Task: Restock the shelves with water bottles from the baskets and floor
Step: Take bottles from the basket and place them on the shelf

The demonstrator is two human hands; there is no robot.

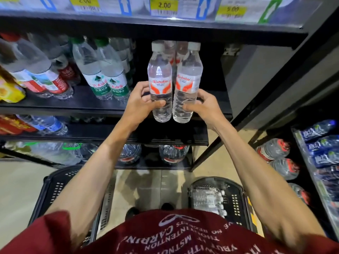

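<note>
Two clear water bottles with white caps and red-and-white labels stand side by side at the front of the black middle shelf [216, 107]. My left hand [141, 101] grips the lower part of the left bottle [160, 77]. My right hand [201, 105] grips the lower part of the right bottle [187, 79]. Behind them more bottles of the same kind show partly. On the floor at the right, a black basket [236, 200] holds several more such bottles [209, 198] lying down.
Green-labelled bottles [104, 77] and red-labelled bottles [45, 77] fill the same shelf to the left. Large jugs [173, 153] stand on the bottom shelf. A second black basket [58, 186] is at floor left. Blue-labelled packs [322, 143] and red-capped jugs [275, 149] are stacked at right.
</note>
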